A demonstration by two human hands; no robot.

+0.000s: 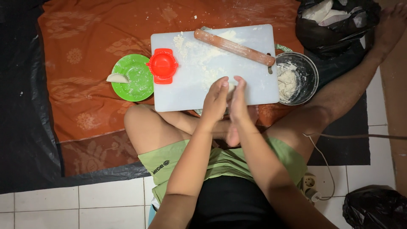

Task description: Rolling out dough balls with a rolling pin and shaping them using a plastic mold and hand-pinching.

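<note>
A: What are the hands doing?
B: The left hand [216, 101] and right hand [238, 101] press palm to palm around a small dough lump [231, 87], over the near edge of the white board [186, 91].
A: Beyond them?
B: A rolling pin [234, 47] lies on the board; a red press [163, 65], green plate [137, 87] and metal bowl [308, 72] flank it.

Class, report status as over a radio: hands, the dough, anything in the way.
Left hand and right hand pressed together around small pale dough piece. Over white plastic cutting board. Wooden rolling pin lies beyond, clear.
</note>
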